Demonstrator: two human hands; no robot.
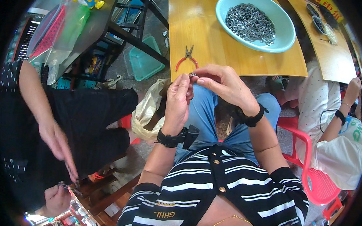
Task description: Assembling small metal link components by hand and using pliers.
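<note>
Above my lap, at the table's near edge, my left hand (176, 103) is closed in a pinch on a small dark metal piece (193, 74). My right hand (228, 85) meets it from the other side, thumb and forefinger at the same piece. Fingers partly cover it, so its exact shape is hidden. Just beyond, red-handled pliers (189, 54) lie on the wooden table (235, 65), jaws pointing away from me. Farther right stands a light blue plastic basin (285, 33) holding a heap of grey metal links (249, 25).
A co-worker in black (70, 129) is at my left, hands low. Another person sits to my right by a pink plastic chair (306, 148) and a second table (330, 56). A pale plastic bag (149, 110) hangs beside my left knee, near a teal bin (145, 60).
</note>
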